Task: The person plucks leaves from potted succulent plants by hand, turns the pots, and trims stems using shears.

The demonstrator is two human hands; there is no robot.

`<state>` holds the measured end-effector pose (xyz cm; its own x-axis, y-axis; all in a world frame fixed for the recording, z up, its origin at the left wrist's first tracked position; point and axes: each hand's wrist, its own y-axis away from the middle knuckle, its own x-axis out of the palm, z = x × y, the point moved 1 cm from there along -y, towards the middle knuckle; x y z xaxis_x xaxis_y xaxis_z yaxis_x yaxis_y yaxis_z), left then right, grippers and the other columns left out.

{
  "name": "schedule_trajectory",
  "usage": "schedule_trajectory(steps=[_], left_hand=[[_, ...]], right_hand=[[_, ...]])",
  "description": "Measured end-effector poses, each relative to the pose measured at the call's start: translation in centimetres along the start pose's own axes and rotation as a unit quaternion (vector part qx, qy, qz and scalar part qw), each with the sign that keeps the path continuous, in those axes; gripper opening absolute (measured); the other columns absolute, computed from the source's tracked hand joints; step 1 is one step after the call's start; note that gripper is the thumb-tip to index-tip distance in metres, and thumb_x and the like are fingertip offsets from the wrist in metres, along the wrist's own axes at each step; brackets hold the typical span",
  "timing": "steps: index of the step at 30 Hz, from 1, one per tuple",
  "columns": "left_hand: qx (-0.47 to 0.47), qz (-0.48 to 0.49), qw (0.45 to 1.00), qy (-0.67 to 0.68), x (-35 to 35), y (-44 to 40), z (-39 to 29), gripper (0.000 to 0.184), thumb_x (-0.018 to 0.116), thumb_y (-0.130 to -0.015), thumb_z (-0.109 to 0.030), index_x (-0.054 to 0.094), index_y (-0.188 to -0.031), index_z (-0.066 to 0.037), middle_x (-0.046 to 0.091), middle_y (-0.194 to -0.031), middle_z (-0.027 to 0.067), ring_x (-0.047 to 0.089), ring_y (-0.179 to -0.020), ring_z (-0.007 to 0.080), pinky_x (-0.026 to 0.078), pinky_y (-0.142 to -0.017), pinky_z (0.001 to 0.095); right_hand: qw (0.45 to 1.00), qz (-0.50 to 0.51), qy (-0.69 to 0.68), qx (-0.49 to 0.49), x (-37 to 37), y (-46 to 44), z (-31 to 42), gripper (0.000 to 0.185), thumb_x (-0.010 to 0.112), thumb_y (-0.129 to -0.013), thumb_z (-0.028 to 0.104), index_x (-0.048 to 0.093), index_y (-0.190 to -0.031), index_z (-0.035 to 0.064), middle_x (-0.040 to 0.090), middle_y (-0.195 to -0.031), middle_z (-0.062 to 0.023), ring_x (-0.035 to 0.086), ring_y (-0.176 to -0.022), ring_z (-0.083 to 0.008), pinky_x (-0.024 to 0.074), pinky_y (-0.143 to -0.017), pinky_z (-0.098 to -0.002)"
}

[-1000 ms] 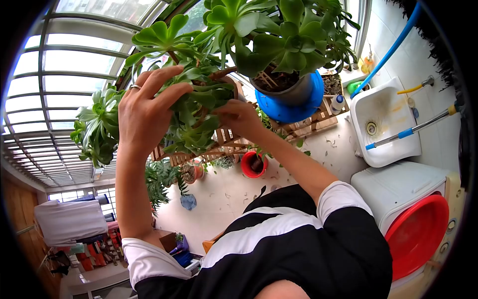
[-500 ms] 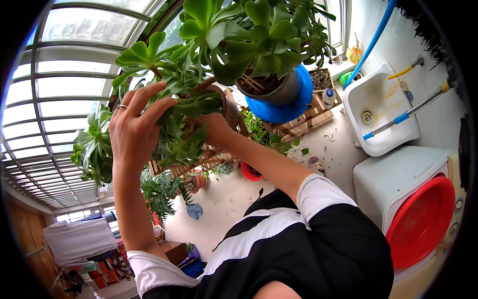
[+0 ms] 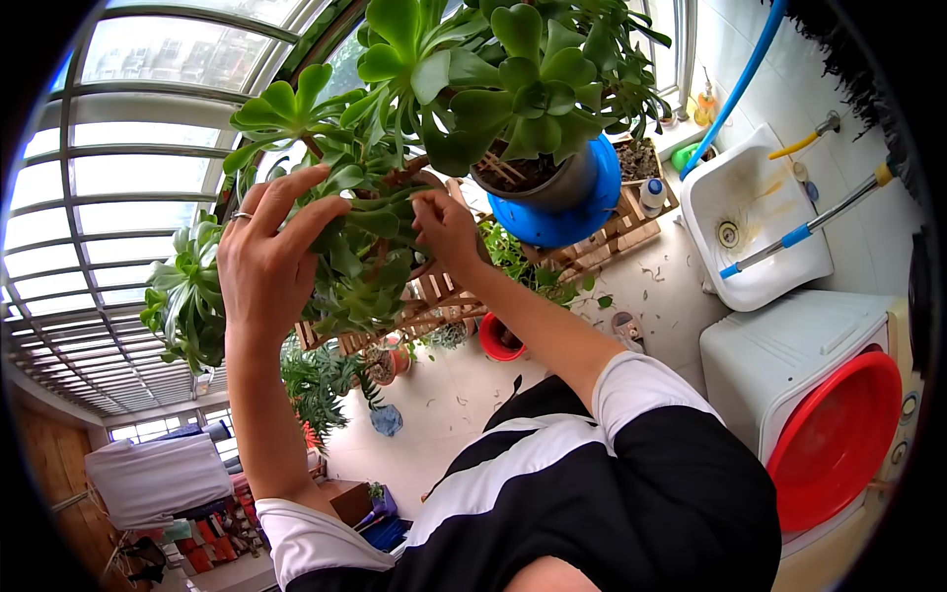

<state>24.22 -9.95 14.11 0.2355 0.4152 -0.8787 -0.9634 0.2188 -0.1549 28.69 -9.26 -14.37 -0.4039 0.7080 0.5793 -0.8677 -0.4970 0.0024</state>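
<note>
A leafy green succulent (image 3: 373, 219) with rosettes of fleshy leaves fills the space between my hands. My left hand (image 3: 271, 242), with a ring on one finger, curls around its left side, fingertips among the leaves; part of the grip is hidden. On the other side, my right hand (image 3: 449, 232) is closed in a pinch, with thumb and forefinger at a leaf near the stem. Just to the right, a larger rosette (image 3: 533, 94) grows in a grey pot (image 3: 543, 183) on a blue dish (image 3: 602, 183).
Slatted wooden stands (image 3: 429, 296) hold the plants beside the barred window (image 3: 148, 118). At right are a white sink (image 3: 720, 197), a blue-and-silver pole (image 3: 794, 234) and a red basin (image 3: 838, 434). Dry bits litter the tiled floor (image 3: 444, 395); a red pot (image 3: 496, 340) stands there.
My right hand has come up and out from among the lower leaves, and its fingertips now pinch higher at a leaf. My left hand has stayed almost in place.
</note>
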Motion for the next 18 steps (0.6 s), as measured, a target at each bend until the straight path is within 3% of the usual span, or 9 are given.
schedule_trajectory(steps=[1,3,5,8,14,18], left_hand=[[0.0,0.001,1.0,0.0,0.0,0.0,0.0,0.042,0.06,-0.065,0.006,0.071,-0.098,-0.018,0.067,-0.117,-0.0028,0.066,-0.101,0.0238,0.053,-0.071,0.0374],[-0.006,0.009,1.0,-0.003,-0.1,0.0,-0.1,0.042,0.06,-0.066,0.005,0.071,-0.098,-0.019,0.067,-0.117,-0.0032,0.066,-0.1,0.0229,0.052,-0.07,0.0369],[-0.003,0.006,1.0,-0.003,0.0,0.1,-0.2,0.041,0.06,-0.066,0.005,0.071,-0.098,-0.019,0.067,-0.117,-0.0032,0.066,-0.101,0.0227,0.052,-0.07,0.0366],[-0.002,0.006,1.0,-0.004,-0.2,0.1,-0.5,0.041,0.06,-0.067,0.005,0.071,-0.097,-0.019,0.067,-0.117,-0.0032,0.066,-0.101,0.0225,0.052,-0.069,0.036],[-0.005,0.005,1.0,-0.001,0.0,0.2,0.0,0.04,0.06,-0.067,0.005,0.071,-0.098,-0.019,0.067,-0.117,-0.0029,0.066,-0.101,0.0233,0.052,-0.07,0.0359],[-0.016,0.012,1.0,0.008,0.1,0.3,0.2,0.042,0.06,-0.067,0.006,0.071,-0.098,-0.019,0.067,-0.117,-0.0028,0.065,-0.102,0.024,0.053,-0.072,0.037]], right_hand=[[0.997,-0.027,-0.055,0.045,-0.5,-0.7,0.4,0.018,0.066,-0.092,0.015,0.068,-0.109,0.0097,0.063,-0.07,-0.0062,0.058,-0.057,-0.0104,0.0477,-0.056,-0.0304],[0.999,-0.031,-0.02,0.022,-1.0,-2.0,0.6,0.028,0.07,-0.089,0.022,0.066,-0.112,0.007,0.063,-0.067,-0.0054,0.059,-0.055,-0.0158,0.0477,-0.057,-0.0335],[0.979,-0.081,0.183,-0.044,-1.1,-3.2,0.7,0.037,0.073,-0.085,0.032,0.067,-0.111,0.0059,0.063,-0.067,-0.0057,0.06,-0.055,-0.0222,0.0485,-0.058,-0.0368],[0.971,-0.047,0.235,0.009,-1.1,-4.5,0.5,0.039,0.075,-0.081,0.039,0.07,-0.102,0.0067,0.064,-0.066,-0.0076,0.063,-0.06,-0.0288,0.0491,-0.061,-0.0401],[0.979,-0.089,0.183,-0.027,-0.7,-5.4,-1.5,0.034,0.074,-0.082,0.039,0.073,-0.086,0.0052,0.068,-0.068,-0.0115,0.067,-0.067,-0.0312,0.0496,-0.062,-0.0407],[0.98,-0.107,0.163,-0.043,-0.7,-5.2,-2.0,0.032,0.075,-0.083,0.038,0.074,-0.087,0.0056,0.07,-0.07,-0.0094,0.067,-0.066,-0.0281,0.0505,-0.062,-0.0387]])
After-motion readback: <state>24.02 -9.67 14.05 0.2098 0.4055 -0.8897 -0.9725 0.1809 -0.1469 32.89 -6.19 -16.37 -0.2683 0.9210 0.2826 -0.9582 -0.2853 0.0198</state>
